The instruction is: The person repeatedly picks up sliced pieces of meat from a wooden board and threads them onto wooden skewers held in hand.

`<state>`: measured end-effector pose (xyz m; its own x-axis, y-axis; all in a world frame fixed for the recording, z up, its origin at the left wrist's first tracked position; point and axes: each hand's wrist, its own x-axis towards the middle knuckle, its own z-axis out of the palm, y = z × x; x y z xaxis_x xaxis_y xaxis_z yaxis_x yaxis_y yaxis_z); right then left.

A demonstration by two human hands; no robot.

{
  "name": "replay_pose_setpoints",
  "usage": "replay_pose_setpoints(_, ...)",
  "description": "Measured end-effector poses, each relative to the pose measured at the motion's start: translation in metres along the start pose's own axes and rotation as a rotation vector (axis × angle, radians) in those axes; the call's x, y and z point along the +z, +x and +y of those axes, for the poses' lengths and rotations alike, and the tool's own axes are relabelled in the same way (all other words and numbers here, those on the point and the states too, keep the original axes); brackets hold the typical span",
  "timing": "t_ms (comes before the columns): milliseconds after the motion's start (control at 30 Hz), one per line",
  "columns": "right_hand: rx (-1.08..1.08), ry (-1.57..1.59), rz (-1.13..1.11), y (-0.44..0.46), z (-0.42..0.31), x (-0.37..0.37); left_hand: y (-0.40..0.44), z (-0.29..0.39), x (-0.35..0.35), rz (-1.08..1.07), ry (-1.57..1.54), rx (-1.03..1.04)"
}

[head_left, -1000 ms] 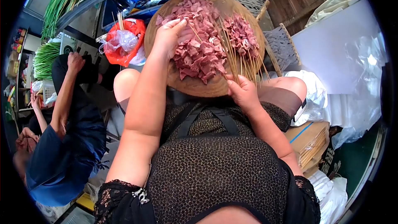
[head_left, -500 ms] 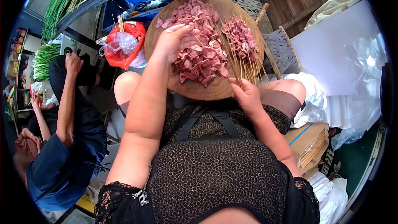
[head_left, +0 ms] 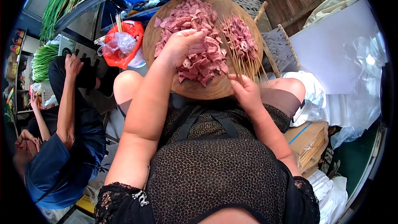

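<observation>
A heap of sliced raw meat [head_left: 205,64] covers much of a round wooden board [head_left: 199,93] across my lap. Over the heap, my left hand [head_left: 182,47] has its thumb and fingers pinched together; what they hold, if anything, blends with the meat. At the board's near right edge, my right hand [head_left: 247,93] grips the lower end of a thin bamboo skewer [head_left: 229,74], its tip angled up toward the meat. Just beyond that hand lie several finished meat skewers [head_left: 239,37], their bare sticks pointing toward me.
A red plastic bag [head_left: 120,56] with sticks and clear film stands left of the board. Woven stools [head_left: 280,47] are at the right. Beside my right arm is a cardboard box [head_left: 306,145] of skewers. Another person in a blue shirt [head_left: 62,170] sits at the left.
My left hand has shifted right over the meat heap, its fingertips closer to the skewer. My right hand stays in nearly the same spot.
</observation>
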<state>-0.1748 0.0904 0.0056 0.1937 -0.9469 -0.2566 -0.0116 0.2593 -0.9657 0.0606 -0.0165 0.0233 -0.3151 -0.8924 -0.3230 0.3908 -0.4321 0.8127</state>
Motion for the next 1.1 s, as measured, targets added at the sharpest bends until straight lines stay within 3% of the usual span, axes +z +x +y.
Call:
replay_pose_setpoints(233,0.061,0.138,0.001,-0.004,-0.009,-0.002,-0.001,-0.01,0.011,0.033,-0.072,-0.047)
replay_pose_setpoints(333,0.053,0.128,0.017,0.0,0.0,0.0,-0.004,-0.023,0.022,-0.145,-0.149,-0.103)
replay_pose_setpoints(600,0.043,0.089,0.024,0.001,0.004,0.006,0.001,-0.027,0.03,0.024,-0.221,-0.004)
replay_pose_setpoints(800,0.01,0.072,0.041,0.004,0.011,0.006,0.002,-0.029,0.028,-0.03,-0.209,-0.011)
replay_pose_setpoints(933,-0.032,0.023,0.051,0.002,-0.003,0.007,-0.001,-0.026,0.028,-0.046,0.009,-0.023)
replay_pose_setpoints(1000,-0.108,0.007,0.124,0.007,-0.005,-0.002,0.0,-0.022,0.026,-0.066,-0.075,0.166)
replay_pose_setpoints(1033,-0.191,-0.074,0.191,0.01,-0.009,-0.008,0.002,-0.016,0.022,0.033,-0.058,0.22)
replay_pose_setpoints(1100,-0.297,-0.434,0.31,0.02,-0.015,-0.026,0.011,-0.005,0.003,0.16,0.009,0.342)
